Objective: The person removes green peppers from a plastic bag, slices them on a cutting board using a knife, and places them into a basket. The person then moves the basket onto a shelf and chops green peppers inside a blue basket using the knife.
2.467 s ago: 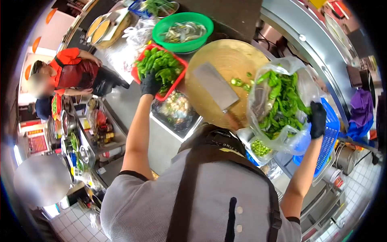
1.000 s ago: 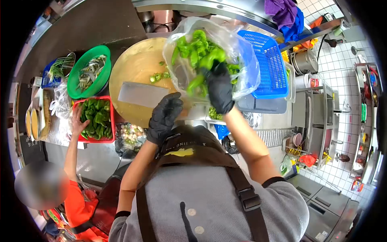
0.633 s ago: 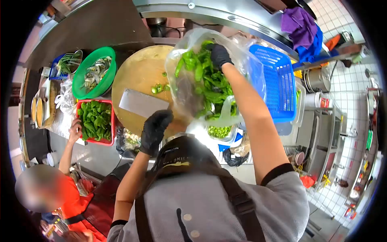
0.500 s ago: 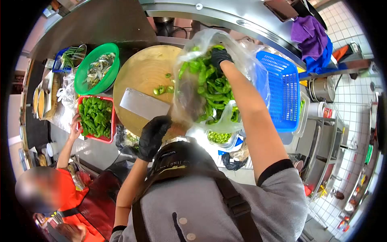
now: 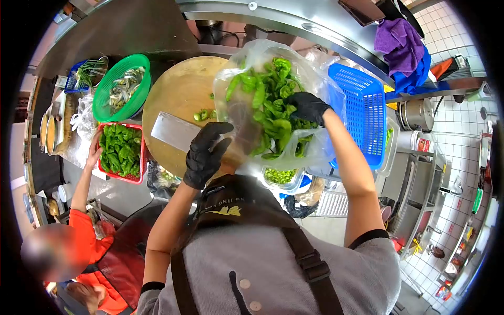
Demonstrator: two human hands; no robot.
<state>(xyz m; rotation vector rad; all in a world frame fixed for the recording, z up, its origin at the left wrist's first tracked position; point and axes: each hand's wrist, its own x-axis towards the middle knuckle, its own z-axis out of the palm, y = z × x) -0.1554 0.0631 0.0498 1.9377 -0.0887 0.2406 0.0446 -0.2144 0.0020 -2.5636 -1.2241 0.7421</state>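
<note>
A clear plastic bag (image 5: 236, 68) lies open over the right part of the round wooden chopping board (image 5: 163, 100), with many long green peppers (image 5: 278, 123) in it. My right hand (image 5: 311, 108), in a black glove, reaches into the bag with its fingers curled on the peppers; some fingertips are hidden among them. My left hand (image 5: 205, 157), also black-gloved, hovers above the board's near edge, its fingers apart and nothing in them. Beside it a cleaver (image 5: 176, 131) lies flat on the board. Cut pepper pieces (image 5: 205, 114) sit just beyond the blade.
On the right stands a blue basket (image 5: 362, 92). A container of chopped green pieces (image 5: 280, 175) is below the bag. To the left are a green colander (image 5: 100, 102) of small fish and a red basket (image 5: 142, 163) of green peppers, touched by a co-worker's hand (image 5: 95, 149).
My right hand has moved from the bag's far side nearer to me and to the right, onto the peppers. The left hand has risen slightly and its fingers have spread.
</note>
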